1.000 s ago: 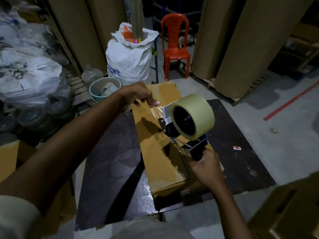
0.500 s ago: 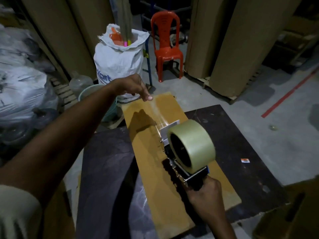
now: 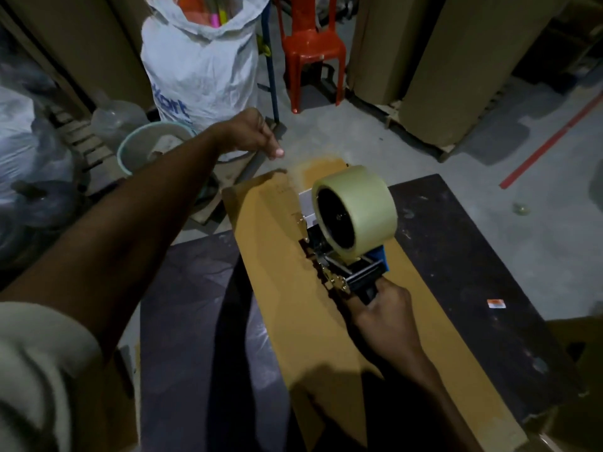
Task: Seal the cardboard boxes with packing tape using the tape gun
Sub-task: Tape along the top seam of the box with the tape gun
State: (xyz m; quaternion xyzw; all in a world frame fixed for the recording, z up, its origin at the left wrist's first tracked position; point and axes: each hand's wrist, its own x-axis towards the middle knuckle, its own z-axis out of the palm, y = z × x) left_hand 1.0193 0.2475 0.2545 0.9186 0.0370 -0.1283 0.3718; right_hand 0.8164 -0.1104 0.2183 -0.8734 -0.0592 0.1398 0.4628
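Observation:
A long, flat brown cardboard box (image 3: 277,288) lies lengthwise on a dark board (image 3: 456,256). The tape gun (image 3: 346,256), carrying a big roll of pale tape (image 3: 375,203), sits on the box's top near its far end. My right hand (image 3: 385,318) grips the gun's handle from the near side. My left hand (image 3: 251,135) hovers just past the box's far left corner, fingers curled down and thumb tip showing. It is blurred, and I cannot see whether clear tape is pinched in it.
A white sack (image 3: 199,66), a red plastic chair (image 3: 310,50) and tall cardboard sheets (image 3: 456,66) stand behind. A pale green tub (image 3: 130,148) and plastic bags (image 3: 29,151) are at the left. Another carton (image 3: 584,370) sits at the right edge.
The tape gun has travelled along the box top toward its far end. My left hand has gone from the box's far part to just beyond its far edge.

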